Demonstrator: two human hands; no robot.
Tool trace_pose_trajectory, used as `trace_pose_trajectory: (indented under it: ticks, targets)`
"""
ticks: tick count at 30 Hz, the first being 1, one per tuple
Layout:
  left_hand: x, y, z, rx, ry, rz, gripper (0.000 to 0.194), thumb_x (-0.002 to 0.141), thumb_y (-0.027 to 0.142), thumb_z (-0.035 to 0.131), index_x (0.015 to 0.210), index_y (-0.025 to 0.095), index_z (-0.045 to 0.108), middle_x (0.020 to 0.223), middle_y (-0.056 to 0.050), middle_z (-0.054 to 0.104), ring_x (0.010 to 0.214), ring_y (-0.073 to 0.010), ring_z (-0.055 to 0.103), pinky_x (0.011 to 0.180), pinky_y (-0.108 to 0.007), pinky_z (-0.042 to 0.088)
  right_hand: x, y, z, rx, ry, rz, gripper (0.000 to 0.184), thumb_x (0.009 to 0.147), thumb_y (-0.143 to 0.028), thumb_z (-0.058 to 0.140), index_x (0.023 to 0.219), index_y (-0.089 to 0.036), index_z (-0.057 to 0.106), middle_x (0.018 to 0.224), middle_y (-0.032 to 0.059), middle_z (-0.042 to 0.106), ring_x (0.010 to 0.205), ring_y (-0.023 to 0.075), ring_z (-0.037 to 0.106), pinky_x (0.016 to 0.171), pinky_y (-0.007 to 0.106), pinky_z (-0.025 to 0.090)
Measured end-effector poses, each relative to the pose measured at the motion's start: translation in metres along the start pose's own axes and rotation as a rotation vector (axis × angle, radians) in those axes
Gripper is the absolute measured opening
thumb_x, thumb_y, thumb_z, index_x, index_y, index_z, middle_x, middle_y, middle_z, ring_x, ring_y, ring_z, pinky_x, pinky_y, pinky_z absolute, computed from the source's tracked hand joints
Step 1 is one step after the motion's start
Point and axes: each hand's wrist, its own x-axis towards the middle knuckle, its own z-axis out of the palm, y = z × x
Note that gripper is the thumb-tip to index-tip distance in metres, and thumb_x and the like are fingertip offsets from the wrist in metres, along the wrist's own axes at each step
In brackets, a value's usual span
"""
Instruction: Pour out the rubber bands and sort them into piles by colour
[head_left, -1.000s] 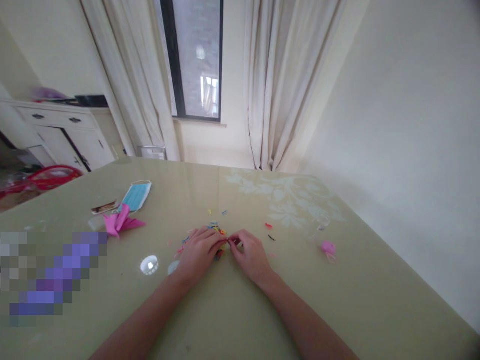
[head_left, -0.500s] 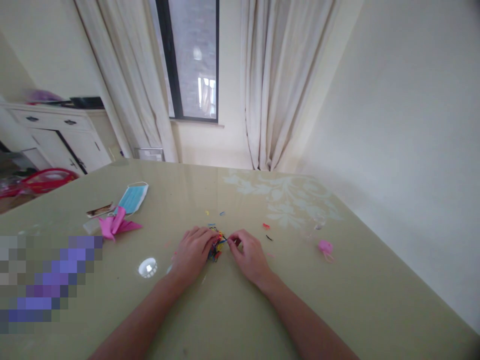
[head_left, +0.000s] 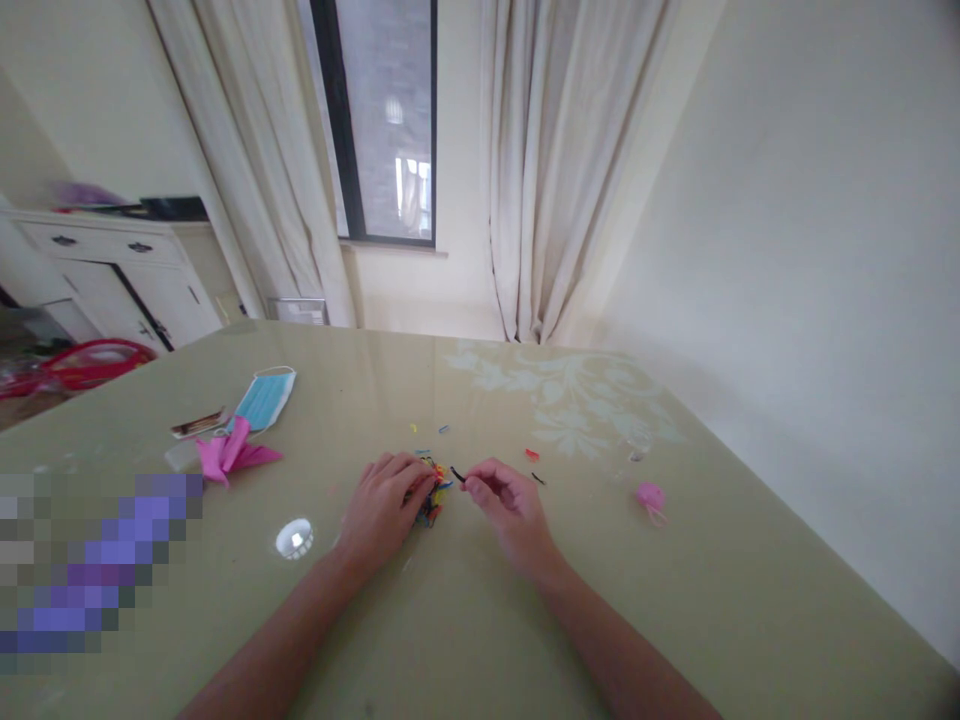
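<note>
A small heap of thin coloured pieces (head_left: 430, 512), which look like little elastic bands in red, yellow, blue and black, lies on the table in front of me. My left hand (head_left: 386, 500) is curled over the heap's left side, its thumb and fingertips closed on the bands. Just right of the heap, my right hand (head_left: 510, 505) pinches a black band (head_left: 457, 474) between thumb and forefinger, its free end pointing toward the heap. Off to the right lie a red piece (head_left: 532, 455) and another black band (head_left: 538, 479). A yellow bit (head_left: 414, 428) and a blue one (head_left: 444, 429) sit beyond the heap.
On the left of the table (head_left: 450, 640) lie a pink folded-paper figure (head_left: 234, 455), a blue face mask (head_left: 264, 400) and a shiny round object (head_left: 295, 538). A pink item with a loop (head_left: 650, 497) rests at right. Curtains and a window stand behind.
My right hand has drawn slightly right, away from the heap, with the black band now showing clear of it. My left hand has stayed on the heap.
</note>
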Motion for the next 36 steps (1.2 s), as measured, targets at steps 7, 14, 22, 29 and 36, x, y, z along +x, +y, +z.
trace_pose_trajectory:
  ticks: [7, 14, 22, 29, 36]
  targets:
    - [-0.001, 0.001, 0.001, 0.012, 0.014, 0.01, 0.019, 0.102, 0.032, 0.057, 0.099, 0.026, 0.076, 0.105, -0.004, 0.076, 0.1, -0.0246, 0.064, 0.089, -0.039, 0.046, -0.015, -0.037, -0.001, 0.054, -0.037, -0.123, 0.026, 0.097, -0.047, 0.069, 0.093, -0.022, 0.076, 0.084, 0.0043, 0.07, 0.077, 0.0179, 0.062, 0.07, 0.03, 0.049]
    - [-0.001, 0.001, 0.001, 0.035, -0.004, 0.029, 0.018, 0.102, 0.03, 0.058, 0.099, 0.027, 0.076, 0.105, -0.004, 0.076, 0.1, -0.0245, 0.064, 0.089, -0.039, 0.045, -0.021, -0.05, -0.002, 0.094, -0.047, -0.209, 0.021, 0.098, -0.044, 0.07, 0.094, -0.024, 0.077, 0.085, 0.0052, 0.07, 0.079, 0.0194, 0.063, 0.07, 0.032, 0.05]
    - [-0.002, 0.0, 0.003, 0.047, -0.009, 0.038, 0.018, 0.102, 0.031, 0.059, 0.1, 0.026, 0.076, 0.105, -0.004, 0.075, 0.101, -0.0245, 0.064, 0.089, -0.039, 0.044, -0.021, -0.053, -0.005, 0.084, -0.055, -0.232, 0.014, 0.098, -0.037, 0.071, 0.096, -0.025, 0.077, 0.086, 0.0052, 0.07, 0.081, 0.0196, 0.064, 0.071, 0.033, 0.051]
    - [-0.001, -0.001, 0.003, 0.046, -0.021, 0.037, 0.018, 0.101, 0.031, 0.06, 0.099, 0.027, 0.077, 0.105, -0.003, 0.076, 0.101, -0.0246, 0.064, 0.089, -0.039, 0.044, -0.016, -0.059, -0.022, -0.119, -0.003, -0.337, 0.012, 0.099, -0.032, 0.07, 0.096, -0.023, 0.078, 0.082, 0.0037, 0.071, 0.071, 0.0163, 0.06, 0.064, 0.03, 0.048]
    - [-0.002, -0.001, 0.004, 0.009, -0.001, 0.065, 0.019, 0.101, 0.033, 0.059, 0.098, 0.028, 0.078, 0.107, -0.003, 0.077, 0.101, -0.025, 0.065, 0.09, -0.039, 0.045, -0.003, -0.021, -0.095, -0.561, 0.386, -0.22, 0.021, 0.099, -0.036, 0.064, 0.094, -0.02, 0.077, 0.083, 0.0049, 0.075, 0.065, 0.0161, 0.059, 0.062, 0.029, 0.045]
